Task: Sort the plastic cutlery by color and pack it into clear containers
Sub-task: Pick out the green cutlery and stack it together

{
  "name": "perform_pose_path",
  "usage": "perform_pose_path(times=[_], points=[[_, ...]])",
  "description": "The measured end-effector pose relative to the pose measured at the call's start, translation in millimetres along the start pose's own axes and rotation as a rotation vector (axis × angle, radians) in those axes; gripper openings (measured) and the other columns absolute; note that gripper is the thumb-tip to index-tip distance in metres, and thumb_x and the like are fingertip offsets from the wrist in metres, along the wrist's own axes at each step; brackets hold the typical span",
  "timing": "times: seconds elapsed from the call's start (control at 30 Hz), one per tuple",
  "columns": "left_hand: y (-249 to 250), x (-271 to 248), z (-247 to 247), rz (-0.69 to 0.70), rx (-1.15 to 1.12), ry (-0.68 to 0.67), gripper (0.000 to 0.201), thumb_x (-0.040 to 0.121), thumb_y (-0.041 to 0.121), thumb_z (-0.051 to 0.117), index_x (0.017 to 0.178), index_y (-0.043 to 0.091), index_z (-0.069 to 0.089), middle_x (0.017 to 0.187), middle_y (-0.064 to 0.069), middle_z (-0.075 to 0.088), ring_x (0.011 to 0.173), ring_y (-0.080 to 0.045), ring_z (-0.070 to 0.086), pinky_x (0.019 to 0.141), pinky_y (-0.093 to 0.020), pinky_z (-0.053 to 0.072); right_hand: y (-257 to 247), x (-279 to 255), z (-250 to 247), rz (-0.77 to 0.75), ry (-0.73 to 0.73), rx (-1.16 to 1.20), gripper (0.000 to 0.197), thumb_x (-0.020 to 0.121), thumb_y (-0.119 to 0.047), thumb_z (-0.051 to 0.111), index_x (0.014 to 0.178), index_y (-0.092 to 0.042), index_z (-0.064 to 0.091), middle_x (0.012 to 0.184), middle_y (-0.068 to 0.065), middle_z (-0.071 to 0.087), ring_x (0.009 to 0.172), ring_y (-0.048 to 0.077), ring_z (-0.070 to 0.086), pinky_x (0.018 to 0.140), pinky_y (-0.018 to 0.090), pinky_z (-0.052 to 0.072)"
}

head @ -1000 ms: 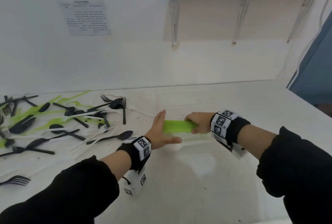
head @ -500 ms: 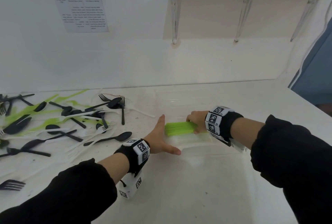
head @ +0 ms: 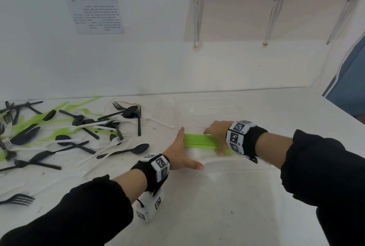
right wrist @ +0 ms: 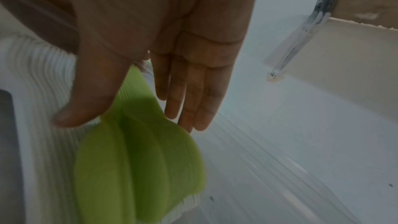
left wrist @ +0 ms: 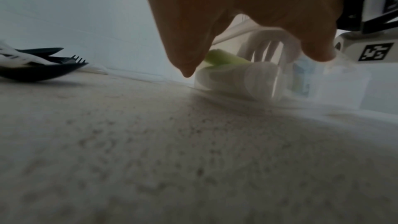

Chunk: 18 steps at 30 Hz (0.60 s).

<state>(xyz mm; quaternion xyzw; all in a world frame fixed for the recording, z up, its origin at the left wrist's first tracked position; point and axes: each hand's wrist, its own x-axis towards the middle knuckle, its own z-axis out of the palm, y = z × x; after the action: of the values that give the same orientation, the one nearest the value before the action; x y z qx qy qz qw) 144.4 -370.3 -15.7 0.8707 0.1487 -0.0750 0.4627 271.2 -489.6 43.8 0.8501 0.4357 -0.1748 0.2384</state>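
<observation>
right wrist view: three green spoons (right wrist: 137, 168) under right hand (right wrist: 163, 43).

The head view looks down and forward from above the white counter (head: 197, 216), taking in both forearms and the wall. The left wrist view sits almost on the counter, facing along the fingers. The right wrist view looks down past the palm, very close. All three share the green cutlery (head: 199, 141).
</observation>
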Motion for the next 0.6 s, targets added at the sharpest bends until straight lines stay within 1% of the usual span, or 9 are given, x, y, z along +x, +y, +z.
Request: perform_pose_path(times=[0.03,0.07,0.13,0.23,0.3,0.37,0.4,0.5,0.6], points=[[0,0,0,-0.004,0.000,-0.002,0.134,0.065,0.025,0.085,0.146,0.013,-0.021,0.158,-0.001,0.001,0.144,-0.011,0.009,0.102,-0.012,0.012,1,-2,0,-0.003,-0.031,0.007,0.088,0.067,-0.026,0.081,0.141,-0.018,0.035,0.136,0.007,0.044,0.125,0.029,0.047,0.095,0.040,0.044],[0,-1,0,-0.007,-0.003,-0.004,0.134,0.066,0.025,0.084,0.146,0.012,-0.023,0.158,-0.001,0.000,0.144,-0.011,0.007,0.102,-0.012,0.012,2,-3,0,-0.010,-0.041,-0.003,0.091,0.068,-0.023,0.081,0.144,-0.020,0.030,0.140,0.007,0.040,0.128,0.029,0.044,0.098,0.041,0.042],[0,-1,1,-0.017,-0.014,-0.014,0.135,0.067,0.025,0.084,0.144,0.010,-0.025,0.158,-0.001,-0.004,0.145,-0.011,0.004,0.101,-0.012,0.010,1,-4,1,-0.024,-0.009,-0.035,0.083,0.074,-0.022,0.076,0.143,-0.021,0.030,0.141,0.006,0.039,0.127,0.028,0.045,0.097,0.041,0.044],[0,-2,1,-0.032,-0.028,-0.024,0.132,0.068,0.025,0.083,0.145,0.011,-0.024,0.158,-0.001,0.000,0.145,-0.012,0.005,0.100,-0.013,0.011,0,-4,2,-0.030,0.043,-0.046,0.075,0.077,-0.024,0.071,0.141,-0.024,0.033,0.137,0.004,0.042,0.123,0.027,0.048,0.093,0.041,0.047],[1,-3,2,-0.034,-0.025,-0.024,0.132,0.068,0.027,0.082,0.145,0.012,-0.023,0.158,-0.001,0.000,0.145,-0.012,0.006,0.102,-0.013,0.011,4,-7,-1,-0.043,0.054,0.013,0.078,0.076,-0.028,0.073,0.142,-0.024,0.032,0.140,0.003,0.042,0.127,0.025,0.044,0.100,0.041,0.042],[0,-3,2,-0.036,-0.022,-0.024,0.132,0.068,0.029,0.082,0.145,0.012,-0.024,0.158,-0.002,-0.001,0.145,-0.012,0.005,0.106,-0.015,0.010,12,-13,-3,-0.051,0.032,0.079,0.087,0.074,-0.030,0.076,0.145,-0.022,0.027,0.143,0.002,0.039,0.134,0.023,0.036,0.107,0.037,0.032],[0,-3,2,-0.037,-0.020,-0.025,0.133,0.068,0.029,0.082,0.145,0.012,-0.024,0.158,-0.002,-0.001,0.145,-0.013,0.005,0.108,-0.017,0.010,16,-17,-3,-0.047,0.015,0.091,0.092,0.072,-0.029,0.078,0.146,-0.021,0.024,0.144,0.001,0.038,0.135,0.022,0.034,0.108,0.036,0.031],[0,-3,2,-0.037,-0.024,-0.027,0.133,0.068,0.029,0.082,0.145,0.012,-0.025,0.158,-0.002,-0.002,0.145,-0.013,0.005,0.111,-0.019,0.010,23,-24,4,-0.019,-0.033,0.028,0.100,0.068,-0.026,0.082,0.147,-0.022,0.021,0.145,0.004,0.033,0.135,0.024,0.034,0.104,0.038,0.035],[0,-3,2,-0.039,-0.024,-0.027,0.134,0.067,0.030,0.083,0.144,0.013,-0.026,0.158,-0.002,0.000,0.145,-0.013,0.005,0.111,-0.019,0.010,24,-23,10,0.017,-0.031,-0.018,0.093,0.071,-0.021,0.079,0.145,-0.023,0.023,0.142,0.005,0.034,0.131,0.026,0.040,0.098,0.040,0.041]])
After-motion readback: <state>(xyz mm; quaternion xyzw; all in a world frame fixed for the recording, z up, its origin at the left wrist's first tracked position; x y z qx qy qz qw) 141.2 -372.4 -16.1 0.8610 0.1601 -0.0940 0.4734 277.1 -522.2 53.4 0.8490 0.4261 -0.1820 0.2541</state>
